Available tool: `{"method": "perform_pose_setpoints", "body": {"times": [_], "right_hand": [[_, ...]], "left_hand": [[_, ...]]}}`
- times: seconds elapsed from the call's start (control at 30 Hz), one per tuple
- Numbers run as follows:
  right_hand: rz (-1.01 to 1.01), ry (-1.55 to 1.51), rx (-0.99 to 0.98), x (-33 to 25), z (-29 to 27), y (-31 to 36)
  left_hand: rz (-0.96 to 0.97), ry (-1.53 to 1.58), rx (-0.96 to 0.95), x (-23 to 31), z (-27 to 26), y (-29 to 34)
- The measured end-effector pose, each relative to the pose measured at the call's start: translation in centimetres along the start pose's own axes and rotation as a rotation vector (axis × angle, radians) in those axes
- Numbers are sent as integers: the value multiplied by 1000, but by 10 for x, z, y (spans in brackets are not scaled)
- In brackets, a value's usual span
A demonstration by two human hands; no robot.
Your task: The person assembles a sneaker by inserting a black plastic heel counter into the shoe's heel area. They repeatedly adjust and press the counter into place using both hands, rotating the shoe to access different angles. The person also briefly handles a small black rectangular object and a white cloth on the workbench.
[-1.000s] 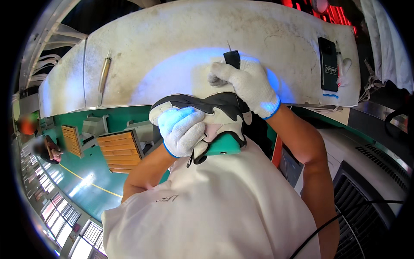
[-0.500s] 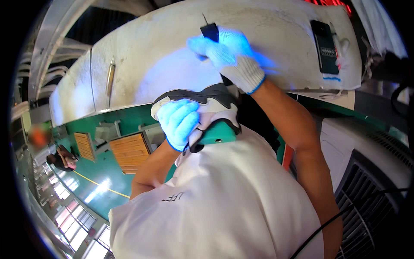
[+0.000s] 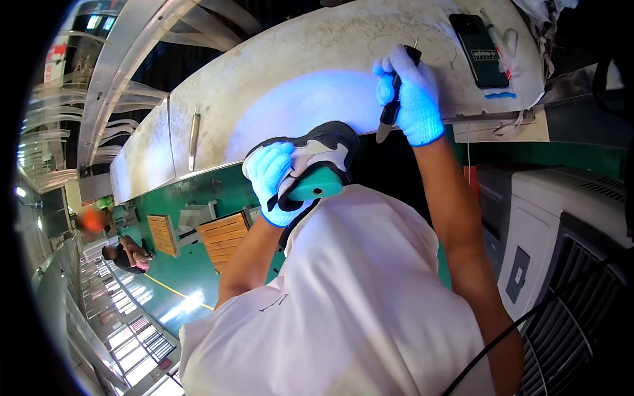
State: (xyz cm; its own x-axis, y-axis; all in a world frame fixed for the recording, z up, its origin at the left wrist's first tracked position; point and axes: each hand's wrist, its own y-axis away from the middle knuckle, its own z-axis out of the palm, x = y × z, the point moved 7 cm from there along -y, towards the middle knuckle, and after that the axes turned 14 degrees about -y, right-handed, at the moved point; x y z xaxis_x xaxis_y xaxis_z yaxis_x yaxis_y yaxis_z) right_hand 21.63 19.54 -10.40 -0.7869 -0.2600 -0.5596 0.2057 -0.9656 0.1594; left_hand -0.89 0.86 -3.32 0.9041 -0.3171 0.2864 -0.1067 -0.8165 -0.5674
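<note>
My left hand [image 3: 272, 173], in a white glove lit blue, is closed round the side of a white and black shoe [image 3: 316, 153]. The shoe is tilted, with its black sole edge toward the bench, and a green shoe last [image 3: 323, 183] fills its opening. In my right hand [image 3: 411, 89], also gloved, is a knife [image 3: 389, 113] with a dark handle. Its short, rounded blade points down toward me, and a thin metal pin sticks out past the thumb side at the far end. The blade is apart from the shoe, to its right.
The pale, stained bench [image 3: 317, 59] curves across the top, with a slim metal tool [image 3: 194, 140] at left and a dark phone [image 3: 477, 51] at right. Wooden-topped stands [image 3: 224, 237] and a person [image 3: 127, 255] are beyond at left; a grey machine [image 3: 548, 224] stands at right.
My right hand has moved right, away from above the shoe, and now shows the knife's blade. The left hand still grips the shoe, which is turned slightly. The whole view has shifted.
</note>
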Motion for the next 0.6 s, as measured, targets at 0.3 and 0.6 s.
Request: {"method": "perform_pose_setpoints", "body": {"times": [0.3,0.6], "right_hand": [[112,149,138,46,38,2],[417,629,-68,101,68,-29]], "left_hand": [[129,43,130,-3,-31,2],[41,-1,284,-4,-21,26]]}}
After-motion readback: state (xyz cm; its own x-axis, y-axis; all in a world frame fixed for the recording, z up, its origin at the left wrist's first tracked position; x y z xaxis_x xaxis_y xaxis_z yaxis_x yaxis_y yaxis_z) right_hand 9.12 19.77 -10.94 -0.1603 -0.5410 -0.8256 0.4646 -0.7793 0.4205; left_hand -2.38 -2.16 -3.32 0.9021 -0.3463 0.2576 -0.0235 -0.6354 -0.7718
